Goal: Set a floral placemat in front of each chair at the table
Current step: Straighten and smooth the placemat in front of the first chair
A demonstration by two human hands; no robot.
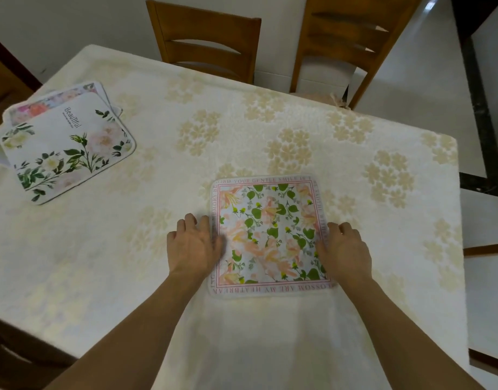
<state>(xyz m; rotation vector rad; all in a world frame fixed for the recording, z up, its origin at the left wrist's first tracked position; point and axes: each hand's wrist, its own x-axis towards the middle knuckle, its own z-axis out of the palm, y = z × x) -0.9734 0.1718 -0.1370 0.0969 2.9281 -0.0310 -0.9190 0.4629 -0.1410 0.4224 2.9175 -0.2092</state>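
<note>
On the near side of the desk (270, 80), the square placemat (270, 235) lies flat on the cream cloth, close to the edge where you stand. Your left hand (193, 246) rests at its left border and your right hand (345, 249) at its right border. Both look relaxed, with fingers loosely bent over the mat's edges and pressing rather than pinching, though blur at the left fingertips leaves that side less certain.

To finish this step well, I would square the mat to the desk edge with light, even pressure from both sides, so the cloth beneath does not bunch. Slide, don't lift.

The mat is nearly square, so it has no real long axis. It sits slightly turned, and its near edge, with lettering that reads upside down to you, runs roughly along the desk's near edge.

A stack of placemats (70, 147) waits at the far left, and two chairs (208, 43) across the desk still have nothing set before them.
</note>
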